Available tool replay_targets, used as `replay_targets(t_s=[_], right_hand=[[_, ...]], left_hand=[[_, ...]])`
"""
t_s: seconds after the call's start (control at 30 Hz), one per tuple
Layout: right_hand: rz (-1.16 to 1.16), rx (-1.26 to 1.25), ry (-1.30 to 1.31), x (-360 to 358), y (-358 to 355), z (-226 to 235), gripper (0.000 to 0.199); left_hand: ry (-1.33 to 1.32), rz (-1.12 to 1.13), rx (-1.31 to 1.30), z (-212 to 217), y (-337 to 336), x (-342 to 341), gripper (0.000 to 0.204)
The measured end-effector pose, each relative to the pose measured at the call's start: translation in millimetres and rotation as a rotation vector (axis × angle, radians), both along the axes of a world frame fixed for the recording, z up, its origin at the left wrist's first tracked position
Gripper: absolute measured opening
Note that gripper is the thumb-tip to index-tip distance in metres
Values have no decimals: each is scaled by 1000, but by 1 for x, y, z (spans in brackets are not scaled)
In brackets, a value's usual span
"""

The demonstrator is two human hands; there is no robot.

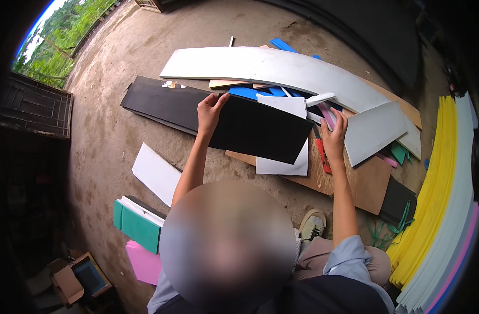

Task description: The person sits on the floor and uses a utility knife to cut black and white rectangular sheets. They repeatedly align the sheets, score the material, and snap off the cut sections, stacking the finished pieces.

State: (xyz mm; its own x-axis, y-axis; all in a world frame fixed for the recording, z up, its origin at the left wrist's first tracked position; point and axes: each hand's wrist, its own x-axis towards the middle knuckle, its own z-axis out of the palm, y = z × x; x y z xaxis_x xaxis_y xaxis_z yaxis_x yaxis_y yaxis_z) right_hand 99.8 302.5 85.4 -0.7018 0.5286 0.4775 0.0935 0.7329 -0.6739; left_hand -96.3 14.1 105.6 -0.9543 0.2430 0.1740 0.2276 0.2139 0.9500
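Bare concrete floor [108, 131], outdoors; greenery [67, 36] beyond upper-left edge, dark metal grate [32, 107] at left. Left hand [210, 111] raised, fingers clamped on top-left corner of black sheet [260, 129], holding it tilted above pile. Right hand [334, 137] reaching into coloured strips [323, 112] just right of sheet; grip probably closed on one strip, hard to tell. One long white curved panel [281, 68], one long black board [161, 102], one brown board [368, 180]. Yellow foam stack [433, 199] at right.
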Motion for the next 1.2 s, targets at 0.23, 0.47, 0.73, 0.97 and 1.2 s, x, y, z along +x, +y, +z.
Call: replay_targets(t_s=[0.23,0.47,0.73,0.97,1.2], right_hand=[[410,-375,-475,5,-23,14,43],[68,-849,-196,2,-23,-46,41],[-236,-892,-295,-3,-60,-89,45],[-236,-239,-417,0,-58,-110,46],[-129,-135,-463,8,-43,-105,46]], left_hand=[[143,-96,-232,13,71,9,40],[107,162,-194,-59,19,30,41],[-246,-134,-106,-128,19,112,33],[52,-197,-461,-126,37,118,47],[-33,-252,-370,-119,39,116,51]])
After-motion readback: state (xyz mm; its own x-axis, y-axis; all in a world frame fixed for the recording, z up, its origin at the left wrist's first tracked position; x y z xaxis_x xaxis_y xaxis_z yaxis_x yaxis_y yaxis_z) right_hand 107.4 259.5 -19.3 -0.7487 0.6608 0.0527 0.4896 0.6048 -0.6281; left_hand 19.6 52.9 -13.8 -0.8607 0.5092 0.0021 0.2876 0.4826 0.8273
